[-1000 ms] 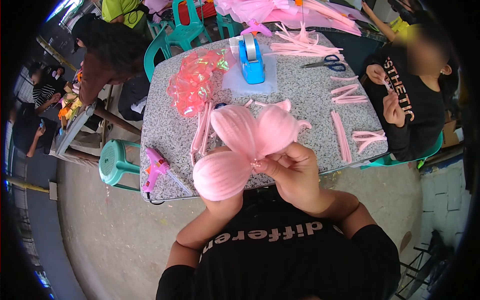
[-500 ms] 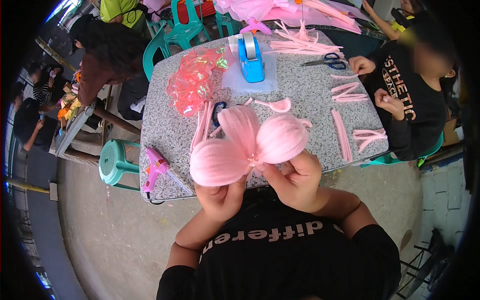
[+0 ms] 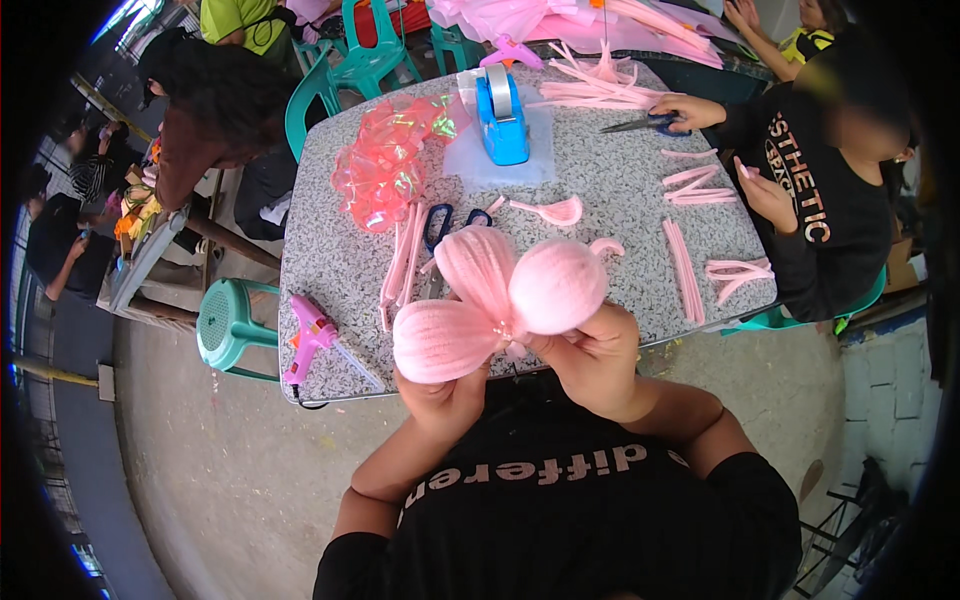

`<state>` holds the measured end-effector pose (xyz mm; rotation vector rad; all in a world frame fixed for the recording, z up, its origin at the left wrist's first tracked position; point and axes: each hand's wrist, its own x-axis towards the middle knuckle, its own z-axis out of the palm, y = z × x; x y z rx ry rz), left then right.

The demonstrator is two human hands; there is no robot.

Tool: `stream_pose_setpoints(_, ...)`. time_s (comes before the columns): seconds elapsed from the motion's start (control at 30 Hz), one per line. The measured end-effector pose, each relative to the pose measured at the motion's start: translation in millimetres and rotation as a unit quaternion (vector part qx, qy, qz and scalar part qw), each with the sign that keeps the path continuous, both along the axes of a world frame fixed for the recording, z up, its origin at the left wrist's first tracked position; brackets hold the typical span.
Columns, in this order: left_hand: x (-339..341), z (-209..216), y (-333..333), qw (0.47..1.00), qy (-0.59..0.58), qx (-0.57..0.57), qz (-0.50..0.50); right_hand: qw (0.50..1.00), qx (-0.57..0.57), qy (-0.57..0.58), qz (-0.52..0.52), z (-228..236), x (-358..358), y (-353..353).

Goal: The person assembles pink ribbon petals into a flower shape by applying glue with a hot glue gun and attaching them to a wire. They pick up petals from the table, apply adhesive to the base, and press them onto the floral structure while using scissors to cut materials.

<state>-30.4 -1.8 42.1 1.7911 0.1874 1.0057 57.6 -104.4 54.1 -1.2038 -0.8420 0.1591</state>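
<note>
A fuzzy pink flower (image 3: pixel 478 268) made of pipe cleaners, with three rounded petals, is held up between my two hands over the table's front edge. My left hand (image 3: pixel 442 398) grips it from below the left petal, whose bulge hides some of the fingers. My right hand (image 3: pixel 598 362) pinches it near the centre, under the right petal. Behind the flower lie blue-handled scissors (image 3: pixel 437 228), partly covered by it, and a bundle of pink pipe cleaners (image 3: pixel 403 255). A loose pink petal (image 3: pixel 560 210) rests just beyond.
On the speckled table (image 3: pixel 610 140) are a blue tape dispenser (image 3: pixel 503 125), shiny pink wrap (image 3: pixel 385 165), a pink glue gun (image 3: pixel 313 340) and pipe cleaner strips (image 3: pixel 683 270). A co-worker at right has a hand (image 3: pixel 690 112) on other scissors (image 3: pixel 640 124). A green stool (image 3: pixel 232 325) stands left.
The flower has tipped and sunk slightly in my hands, uncovering more of the scissors behind it. The co-worker's hand has moved onto the other scissors.
</note>
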Motion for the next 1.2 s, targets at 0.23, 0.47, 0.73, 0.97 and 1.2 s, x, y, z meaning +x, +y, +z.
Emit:
stream_pose_setpoints(0.23, 1.8, 1.3, -2.2, 0.999, -0.037, 0.013, 0.012, 0.98, 0.129, 0.131, 0.076, -8.6, 1.0, 9.0)
stream_pose_setpoints(0.47, 4.8, -4.4, -0.4, 0.996, 0.06, 0.001, -0.072, 0.988, 0.111, 0.101, 0.04, -20.2, 11.3, 11.0)
stream_pose_setpoints(0.73, 34.7, -25.5, 26.2, 0.945, 0.035, -0.314, -0.088, 0.987, -0.002, 0.155, 0.036, -37.6, 17.9, 1.7)
stream_pose_setpoints(0.97, 68.0, -44.4, 63.5, 0.942, 0.078, -0.309, -0.106, 0.983, -0.127, 0.133, 0.026, -74.2, 24.8, -1.3)
stream_pose_setpoints(1.2, 69.9, -33.3, 46.5, 0.931, 0.036, -0.342, -0.122, 0.971, -0.107, 0.214, 0.027, -75.1, 10.1, 11.9)
